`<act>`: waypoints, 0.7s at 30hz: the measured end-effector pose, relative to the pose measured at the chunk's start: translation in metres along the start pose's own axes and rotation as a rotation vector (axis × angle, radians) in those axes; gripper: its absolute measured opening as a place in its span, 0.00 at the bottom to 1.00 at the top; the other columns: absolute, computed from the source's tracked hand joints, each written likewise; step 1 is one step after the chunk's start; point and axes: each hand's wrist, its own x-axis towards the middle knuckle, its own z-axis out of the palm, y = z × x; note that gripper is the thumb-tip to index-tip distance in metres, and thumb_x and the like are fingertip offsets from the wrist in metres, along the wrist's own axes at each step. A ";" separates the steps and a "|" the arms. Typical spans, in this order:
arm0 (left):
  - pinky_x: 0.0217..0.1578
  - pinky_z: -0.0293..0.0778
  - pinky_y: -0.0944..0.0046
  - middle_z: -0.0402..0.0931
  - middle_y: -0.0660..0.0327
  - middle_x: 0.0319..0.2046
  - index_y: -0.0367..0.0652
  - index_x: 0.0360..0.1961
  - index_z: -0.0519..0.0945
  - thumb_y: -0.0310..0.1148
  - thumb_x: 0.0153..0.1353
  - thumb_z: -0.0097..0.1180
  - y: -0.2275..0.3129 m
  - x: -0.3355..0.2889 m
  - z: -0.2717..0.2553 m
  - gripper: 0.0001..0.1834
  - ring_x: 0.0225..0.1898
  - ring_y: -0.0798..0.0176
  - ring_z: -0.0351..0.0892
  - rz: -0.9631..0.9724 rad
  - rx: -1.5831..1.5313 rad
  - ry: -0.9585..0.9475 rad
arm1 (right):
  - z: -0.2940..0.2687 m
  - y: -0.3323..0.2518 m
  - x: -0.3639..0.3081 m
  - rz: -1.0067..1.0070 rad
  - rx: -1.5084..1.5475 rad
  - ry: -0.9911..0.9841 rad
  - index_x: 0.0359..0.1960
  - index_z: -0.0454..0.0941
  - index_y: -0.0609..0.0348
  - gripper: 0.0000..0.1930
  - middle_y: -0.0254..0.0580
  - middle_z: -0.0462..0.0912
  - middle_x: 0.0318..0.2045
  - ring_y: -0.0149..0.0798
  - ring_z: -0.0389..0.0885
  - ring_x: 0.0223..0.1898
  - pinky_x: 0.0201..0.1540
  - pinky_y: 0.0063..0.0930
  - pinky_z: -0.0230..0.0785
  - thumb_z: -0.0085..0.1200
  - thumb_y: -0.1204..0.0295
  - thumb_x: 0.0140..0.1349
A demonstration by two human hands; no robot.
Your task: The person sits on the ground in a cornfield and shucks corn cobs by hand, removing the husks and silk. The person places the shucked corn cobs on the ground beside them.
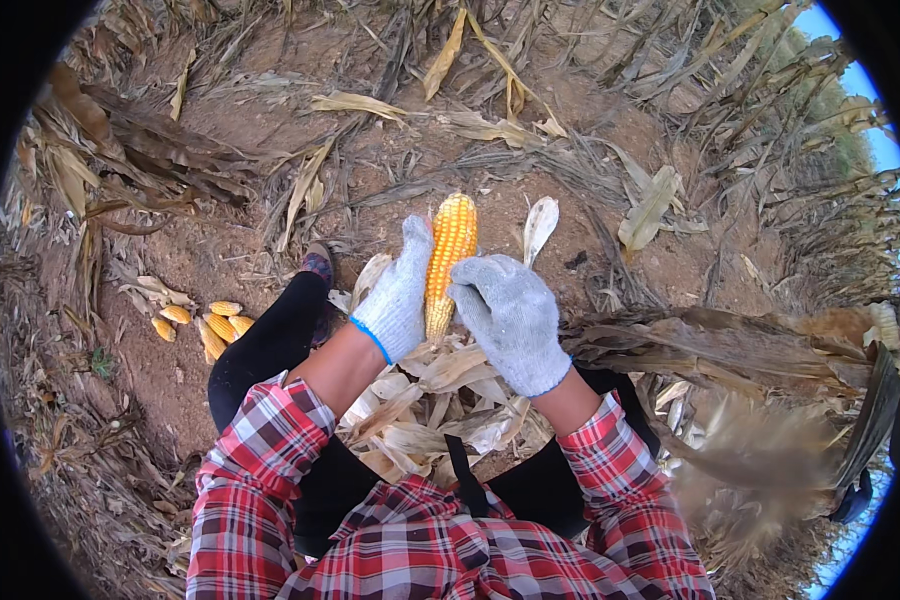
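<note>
A husked yellow ear of corn stands nearly upright between my hands, its kernels bare. My left hand, in a white knit glove with a blue cuff, is closed around its left side, thumb pointing up. On the other side my right hand, in a greyer glove, has its fingers curled against the lower right of the ear; whether they pinch anything besides the corn is hidden. Beneath both hands lies a heap of pale stripped husks between my legs.
Several husked ears of corn lie on the ground to the left, beside my knee. Dry stalks and leaves spread on the right, and more standing dry stalks rise at the far right. Brown soil shows ahead, littered with leaves.
</note>
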 end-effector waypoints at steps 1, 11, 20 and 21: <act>0.49 0.78 0.60 0.78 0.57 0.49 0.45 0.61 0.70 0.66 0.69 0.32 -0.001 0.001 -0.002 0.37 0.47 0.60 0.80 0.029 -0.013 0.030 | -0.003 -0.004 0.002 0.037 0.001 -0.060 0.38 0.79 0.56 0.10 0.44 0.80 0.28 0.47 0.81 0.31 0.35 0.38 0.74 0.63 0.74 0.53; 0.37 0.81 0.52 0.78 0.57 0.34 0.45 0.49 0.75 0.70 0.64 0.39 0.025 -0.003 -0.001 0.37 0.33 0.55 0.80 0.161 -0.280 0.059 | 0.007 0.015 -0.024 0.355 0.001 -0.969 0.35 0.83 0.61 0.14 0.53 0.84 0.32 0.52 0.84 0.38 0.42 0.43 0.74 0.55 0.62 0.60; 0.35 0.81 0.58 0.79 0.57 0.35 0.46 0.53 0.73 0.67 0.67 0.36 0.016 -0.003 -0.001 0.35 0.33 0.58 0.80 0.189 -0.113 0.046 | 0.029 -0.001 -0.017 0.371 0.461 -0.543 0.40 0.78 0.61 0.13 0.60 0.81 0.32 0.54 0.83 0.36 0.40 0.42 0.74 0.53 0.62 0.64; 0.34 0.81 0.59 0.78 0.57 0.35 0.46 0.53 0.73 0.67 0.67 0.36 0.016 -0.002 -0.002 0.35 0.32 0.58 0.80 0.158 -0.075 0.024 | 0.028 -0.002 -0.017 0.295 0.251 -0.647 0.41 0.78 0.60 0.13 0.57 0.82 0.32 0.51 0.83 0.35 0.39 0.41 0.75 0.54 0.62 0.65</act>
